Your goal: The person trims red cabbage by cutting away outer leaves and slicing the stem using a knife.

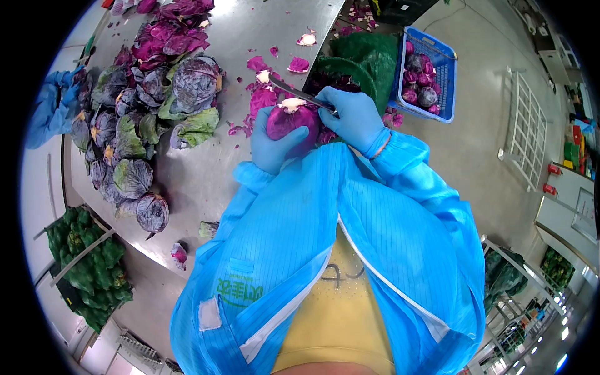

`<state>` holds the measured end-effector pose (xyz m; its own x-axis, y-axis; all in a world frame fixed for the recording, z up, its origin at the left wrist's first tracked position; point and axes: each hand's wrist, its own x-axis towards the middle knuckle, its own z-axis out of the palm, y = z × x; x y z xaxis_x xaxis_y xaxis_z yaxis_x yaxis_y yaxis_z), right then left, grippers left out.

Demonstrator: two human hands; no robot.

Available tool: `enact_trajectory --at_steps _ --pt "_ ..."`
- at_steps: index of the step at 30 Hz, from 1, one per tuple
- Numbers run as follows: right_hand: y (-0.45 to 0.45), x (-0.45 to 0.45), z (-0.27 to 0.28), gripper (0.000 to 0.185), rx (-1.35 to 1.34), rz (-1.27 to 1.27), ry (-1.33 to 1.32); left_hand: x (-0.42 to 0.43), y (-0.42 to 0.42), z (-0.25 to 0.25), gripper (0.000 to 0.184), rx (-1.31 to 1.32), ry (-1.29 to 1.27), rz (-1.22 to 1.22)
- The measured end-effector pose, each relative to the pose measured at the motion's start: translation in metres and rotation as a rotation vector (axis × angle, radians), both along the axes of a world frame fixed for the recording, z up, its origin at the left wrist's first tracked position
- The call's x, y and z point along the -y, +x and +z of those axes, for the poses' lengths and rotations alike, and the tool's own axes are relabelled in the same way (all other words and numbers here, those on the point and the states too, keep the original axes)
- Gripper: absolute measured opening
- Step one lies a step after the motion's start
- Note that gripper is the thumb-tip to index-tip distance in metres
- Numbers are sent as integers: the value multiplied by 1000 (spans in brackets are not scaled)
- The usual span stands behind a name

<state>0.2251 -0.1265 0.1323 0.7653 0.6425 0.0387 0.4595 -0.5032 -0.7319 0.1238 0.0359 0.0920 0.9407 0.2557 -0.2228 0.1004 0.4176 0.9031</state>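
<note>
In the head view my left hand (270, 145), in a blue glove, is wrapped round a purple cabbage (292, 128) at the table's edge, stem end up. My right hand (354, 117), also gloved, grips a knife (295, 91) by its handle. The dark blade points up and left, just above the pale cut stem. A small pale piece (263, 76) lies by the blade's tip. Torn purple leaves (262, 100) are scattered beyond the cabbage.
Several cabbages with outer leaves (194, 84) are heaped at the left of the metal table (250, 28). A green sack (365, 59) stands past the right edge, beside a blue crate (448, 81) of peeled cabbages. Another person's blue sleeve (53, 103) shows far left.
</note>
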Motion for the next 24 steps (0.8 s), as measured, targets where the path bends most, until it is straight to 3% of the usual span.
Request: enact_trajectory --at_steps 5,11,17,20,23,24 --pt "0 -3 1 14 121 33 -210 -2 -2 -16 60 -6 147 26" --pt "8 1 -7 21 -75 -25 1 -6 -1 -12 67 -38 294 25" --pt "2 -5 -9 19 90 24 -151 -5 -2 -16 69 11 452 76" --pt "0 -7 -7 17 119 31 -208 -1 -2 -9 56 29 354 77" --pt "-5 -5 -22 15 161 112 -264 -7 2 -8 64 57 450 186" --pt "-6 -5 -26 15 133 -8 -116 -5 4 2 59 69 219 204"
